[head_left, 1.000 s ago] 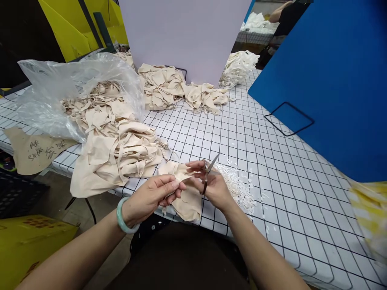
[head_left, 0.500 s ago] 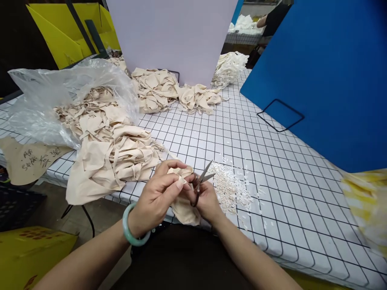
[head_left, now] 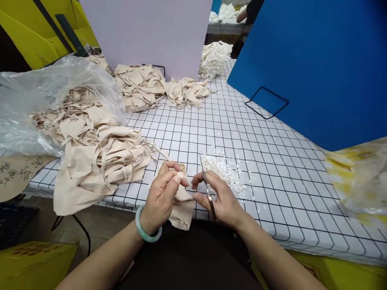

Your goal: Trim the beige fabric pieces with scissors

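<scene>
My left hand [head_left: 163, 195], with a green bangle on the wrist, pinches the top edge of a small beige cloth piece [head_left: 182, 207] at the table's near edge. My right hand [head_left: 219, 197] is closed on small metal scissors [head_left: 207, 187], blades pointing up and away, just right of the cloth. A heap of tiny white trimmings [head_left: 225, 173] lies on the table right behind the right hand.
The table [head_left: 272, 161] has a white cover with a black grid. A big pile of beige cloth pieces [head_left: 99, 153] spills from a clear plastic bag [head_left: 39, 100] at left; more piles [head_left: 145, 84] lie at the back. A blue board [head_left: 317, 68] stands at right.
Both hands have drawn closer to me along the table edge. The scissors have swung from slanting right to pointing nearly straight up, and the left fingers now pinch the cloth's top.
</scene>
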The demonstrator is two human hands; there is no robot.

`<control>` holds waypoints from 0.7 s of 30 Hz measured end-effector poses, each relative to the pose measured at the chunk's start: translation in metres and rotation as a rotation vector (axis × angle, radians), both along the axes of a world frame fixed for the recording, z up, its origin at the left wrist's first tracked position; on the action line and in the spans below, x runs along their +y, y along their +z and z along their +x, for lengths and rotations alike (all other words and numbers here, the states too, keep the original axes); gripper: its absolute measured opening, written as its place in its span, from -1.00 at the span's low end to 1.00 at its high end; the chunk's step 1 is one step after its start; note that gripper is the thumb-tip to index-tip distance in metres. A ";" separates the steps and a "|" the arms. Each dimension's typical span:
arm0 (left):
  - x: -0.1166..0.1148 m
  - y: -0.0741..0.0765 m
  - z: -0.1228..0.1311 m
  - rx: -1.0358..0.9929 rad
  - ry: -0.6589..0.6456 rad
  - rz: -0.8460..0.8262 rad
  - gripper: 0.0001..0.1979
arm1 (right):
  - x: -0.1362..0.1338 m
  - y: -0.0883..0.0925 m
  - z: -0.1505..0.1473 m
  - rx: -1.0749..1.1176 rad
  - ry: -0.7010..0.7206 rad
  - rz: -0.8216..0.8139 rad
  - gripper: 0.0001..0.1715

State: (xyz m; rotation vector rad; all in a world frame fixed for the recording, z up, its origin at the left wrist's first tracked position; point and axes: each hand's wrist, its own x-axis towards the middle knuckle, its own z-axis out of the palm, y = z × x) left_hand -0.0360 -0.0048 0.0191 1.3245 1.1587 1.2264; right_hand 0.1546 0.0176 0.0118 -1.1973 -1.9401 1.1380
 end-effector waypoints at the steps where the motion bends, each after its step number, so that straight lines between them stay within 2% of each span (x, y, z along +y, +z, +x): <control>1: -0.001 0.000 0.001 0.003 -0.005 0.007 -0.67 | -0.001 0.002 0.000 0.002 -0.008 0.010 -0.56; 7: -0.006 -0.003 0.005 0.020 -0.068 0.048 -0.67 | -0.010 0.002 0.000 -0.199 0.031 0.115 -0.51; 12: -0.006 -0.002 0.009 0.057 -0.119 0.088 -0.67 | -0.010 -0.003 -0.001 -0.205 0.032 0.136 -0.53; 21: -0.005 -0.005 0.009 0.090 -0.171 0.144 -0.69 | -0.010 -0.003 0.000 -0.226 0.017 0.092 -0.42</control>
